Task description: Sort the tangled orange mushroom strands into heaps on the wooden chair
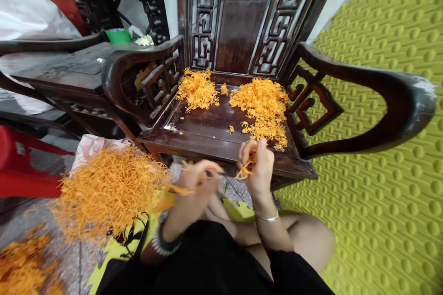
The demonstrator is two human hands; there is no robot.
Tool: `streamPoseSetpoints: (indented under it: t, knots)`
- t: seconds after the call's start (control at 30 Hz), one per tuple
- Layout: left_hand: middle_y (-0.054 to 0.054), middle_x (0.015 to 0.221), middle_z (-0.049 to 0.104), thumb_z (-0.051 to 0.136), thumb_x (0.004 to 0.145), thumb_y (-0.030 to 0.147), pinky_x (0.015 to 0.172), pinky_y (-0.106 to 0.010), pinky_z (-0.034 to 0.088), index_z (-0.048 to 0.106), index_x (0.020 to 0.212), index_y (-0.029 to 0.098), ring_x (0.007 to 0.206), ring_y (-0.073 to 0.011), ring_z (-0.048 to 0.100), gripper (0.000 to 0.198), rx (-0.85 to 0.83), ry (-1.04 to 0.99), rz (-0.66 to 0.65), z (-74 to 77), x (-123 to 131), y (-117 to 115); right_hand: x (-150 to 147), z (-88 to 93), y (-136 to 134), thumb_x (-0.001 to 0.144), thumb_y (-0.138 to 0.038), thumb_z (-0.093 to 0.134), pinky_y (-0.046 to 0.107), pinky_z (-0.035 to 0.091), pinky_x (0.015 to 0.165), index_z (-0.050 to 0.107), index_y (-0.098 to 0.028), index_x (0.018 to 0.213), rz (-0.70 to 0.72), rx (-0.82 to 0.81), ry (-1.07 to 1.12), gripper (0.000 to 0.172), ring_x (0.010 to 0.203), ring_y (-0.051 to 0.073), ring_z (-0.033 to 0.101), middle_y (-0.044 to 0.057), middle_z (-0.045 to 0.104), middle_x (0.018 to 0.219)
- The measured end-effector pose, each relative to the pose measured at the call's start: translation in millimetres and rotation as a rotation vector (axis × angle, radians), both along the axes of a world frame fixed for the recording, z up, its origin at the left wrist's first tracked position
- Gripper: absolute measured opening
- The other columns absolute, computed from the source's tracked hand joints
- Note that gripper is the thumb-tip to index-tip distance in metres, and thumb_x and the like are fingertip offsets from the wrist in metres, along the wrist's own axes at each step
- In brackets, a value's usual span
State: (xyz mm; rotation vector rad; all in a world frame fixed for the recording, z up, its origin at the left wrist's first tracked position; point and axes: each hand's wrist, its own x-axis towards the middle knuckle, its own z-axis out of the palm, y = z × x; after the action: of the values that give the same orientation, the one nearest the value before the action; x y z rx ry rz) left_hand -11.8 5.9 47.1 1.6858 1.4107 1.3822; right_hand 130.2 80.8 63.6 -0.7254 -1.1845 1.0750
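My right hand (256, 166) pinches a small tuft of thin orange strands (245, 171) just in front of the seat edge of a dark carved wooden armchair (204, 131). My left hand (198, 182) is closed, with orange strands trailing from it towards a large tangled heap of the same strands (107, 193) at lower left. Two smaller orange piles lie on the chair seat: one (197, 90) near the backrest, the other (263, 106) towards the right arm, close above my right hand.
A green studded mat (380, 147) covers the floor at right. A red plastic stool (20, 166) stands at left, and another orange pile (20, 262) lies on the floor at lower left. Behind are a dark carved table (65, 67), a white bag (27, 9) and a green cup (118, 36).
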Motion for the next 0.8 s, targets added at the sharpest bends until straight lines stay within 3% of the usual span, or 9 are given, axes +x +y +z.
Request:
streamPoseSetpoints:
  t: [0.07,0.13,0.23,0.33,0.5,0.57,0.63,0.73,0.8]
  knots:
    - [0.000,0.071,0.063,0.053,0.090,0.044,0.063,-0.024,0.044,0.060,0.084,0.020,0.065,-0.0126,0.056,0.026,-0.077,-0.043,-0.201,0.5,30,6,-6,-0.7,-11,0.091,-0.060,0.044,0.024,0.023,0.042,0.039,-0.017,0.047,-0.024,0.036,-0.035,0.062,0.043,0.007,0.032,-0.003,0.034,0.045]
    - [0.003,0.059,0.055,0.045,0.094,0.045,0.057,-0.022,0.040,0.054,0.072,0.018,0.054,-0.0094,0.050,0.035,-0.130,-0.142,-0.335,-2.9,45,10,-6,-0.1,-17,0.090,-0.061,0.045,0.023,0.020,0.040,0.034,-0.018,0.045,-0.039,0.038,0.017,0.063,0.040,0.006,0.028,-0.004,0.028,0.042]
    - [0.003,0.049,0.047,0.035,0.097,0.047,0.050,-0.021,0.036,0.046,0.060,0.018,0.045,-0.0070,0.043,0.049,-0.186,-0.345,-0.486,-11.0,53,13,-4,3.6,-24,0.088,-0.054,0.054,0.022,0.014,0.035,0.024,-0.018,0.045,-0.076,0.001,0.182,0.064,0.034,0.004,0.016,-0.007,0.019,0.039]
    - [0.004,0.047,0.046,0.043,0.094,0.052,0.046,-0.021,0.035,0.045,0.058,0.018,0.042,-0.0062,0.042,0.049,-0.233,-0.500,-0.634,-16.8,59,9,-2,12.5,-37,0.089,-0.050,0.055,0.020,0.013,0.031,0.018,-0.017,0.046,-0.121,-0.051,0.349,0.066,0.030,0.003,0.013,-0.008,0.014,0.037]
    - [0.007,0.040,0.035,0.047,0.087,0.064,0.037,-0.020,0.030,0.038,0.057,0.020,0.031,-0.0050,0.036,0.054,-0.386,-0.803,-0.916,-25.8,68,-10,46,38.3,-42,0.096,-0.043,0.043,0.019,0.017,0.027,0.012,-0.017,0.044,-0.157,0.021,0.657,0.066,0.026,0.003,0.016,-0.006,0.015,0.035]
    - [0.009,0.039,0.029,0.045,0.085,0.067,0.033,-0.020,0.023,0.034,0.056,0.020,0.027,-0.0042,0.031,0.056,-0.394,-0.935,-0.866,-30.0,66,-16,76,45.8,-34,0.101,-0.037,0.029,0.018,0.020,0.028,0.011,-0.019,0.045,-0.258,0.201,0.801,0.061,0.026,0.003,0.016,-0.006,0.015,0.037]
    - [0.008,0.039,0.030,0.045,0.087,0.064,0.033,-0.020,0.021,0.037,0.058,0.020,0.027,-0.0045,0.032,0.054,-0.353,-0.984,-0.712,-30.6,62,-16,93,46.8,-28,0.101,-0.038,0.023,0.017,0.021,0.029,0.015,-0.019,0.044,-0.301,0.315,0.770,0.061,0.028,0.003,0.017,-0.005,0.017,0.039]
    - [0.007,0.041,0.039,0.046,0.091,0.056,0.037,-0.019,0.027,0.043,0.063,0.019,0.034,-0.0060,0.039,0.047,-0.279,-0.954,-0.484,-22.4,60,-8,76,33.2,-32,0.097,-0.043,0.042,0.020,0.020,0.034,0.034,-0.018,0.048,-0.150,0.136,0.362,0.056,0.034,0.004,0.022,-0.006,0.023,0.045]
    - [0.005,0.045,0.044,0.047,0.091,0.054,0.039,-0.019,0.029,0.045,0.064,0.018,0.037,-0.0064,0.042,0.045,-0.253,-0.917,-0.439,-14.9,62,-2,51,17.4,-40,0.091,-0.052,0.051,0.022,0.022,0.039,0.046,-0.019,0.059,-0.038,0.012,0.050,0.046,0.041,0.006,0.027,-0.005,0.031,0.051]
